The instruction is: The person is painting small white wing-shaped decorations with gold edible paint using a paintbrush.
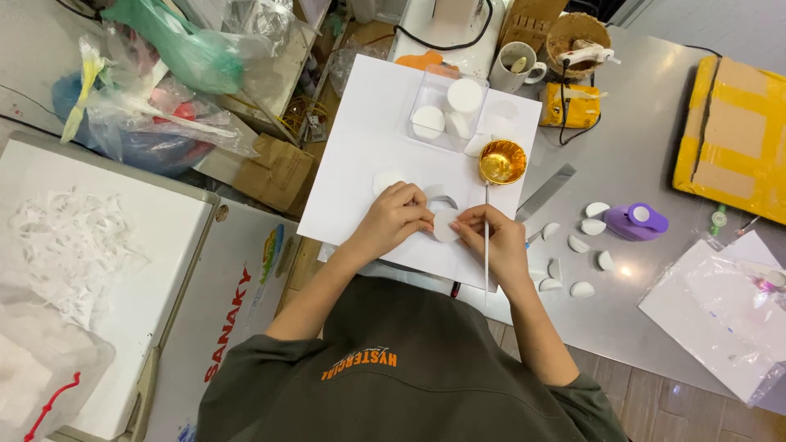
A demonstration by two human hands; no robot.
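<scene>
hands: left (397, 217) and right (491, 237) pinch white paper disc (445, 224) | yellow-taped cardboard package (733, 139) far right

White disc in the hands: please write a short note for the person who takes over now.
Left hand and right hand both pinch one white disc over the white board. The right hand also holds a thin stick.
Clear box with more discs and a gold bowl stand at the board's far end.
Folded white pieces and a purple punch lie on the metal table, to the right.
Done: several pieces folded. Left: the held disc and those in the box.
</scene>
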